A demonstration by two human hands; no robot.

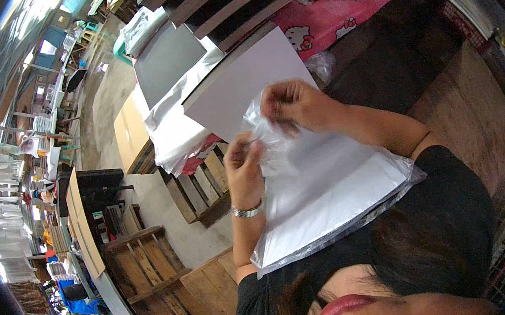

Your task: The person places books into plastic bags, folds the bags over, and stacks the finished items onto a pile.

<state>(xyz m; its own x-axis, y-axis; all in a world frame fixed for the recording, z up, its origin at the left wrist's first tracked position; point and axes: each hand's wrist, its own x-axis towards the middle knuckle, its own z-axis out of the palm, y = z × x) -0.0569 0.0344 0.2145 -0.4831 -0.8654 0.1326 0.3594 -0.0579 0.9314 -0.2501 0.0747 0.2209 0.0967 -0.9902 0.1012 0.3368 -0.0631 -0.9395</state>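
Fingers of the left hand [243,166] curled tight, pinching bunched clear film at the mouth of a plastic bag [274,155]. Right hand [297,106] motion-blurred, fingers bent in against the same film, just above and right of the left; can't tell how firmly they grip. Bag lies tilted in front of the person's black shirt [455,210], flat white sheet [336,193] inside, lower edge near the chest. Metal band [247,211] on left wrist. Beyond the hands: white board [249,65], gray panel [170,61], pink patterned cloth [367,19]. Brown cardboard stack [132,133] farther left, wooden pallet [147,270] below it.
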